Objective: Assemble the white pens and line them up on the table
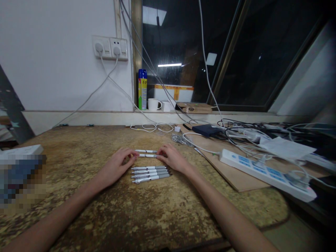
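Note:
A white pen (147, 155) lies crosswise between my hands, its ends at my fingertips. My left hand (119, 163) pinches its left end with thumb and index finger. At the other end, the fingers of my right hand (172, 158) close on the pen. Just beyond it lies a second white pen (147, 151), partly hidden at the right by my right hand. Nearer to me, several white and grey pens (151, 173) rest side by side in a row on the worn wooden table (126, 213).
A white power strip (265, 173) and a brown board (236, 175) lie at the right, with tangled cables (241, 131) behind. A small clear bag (180, 139) lies beyond my right hand. A spray can (142, 90) and a white mug (153, 104) stand on the windowsill.

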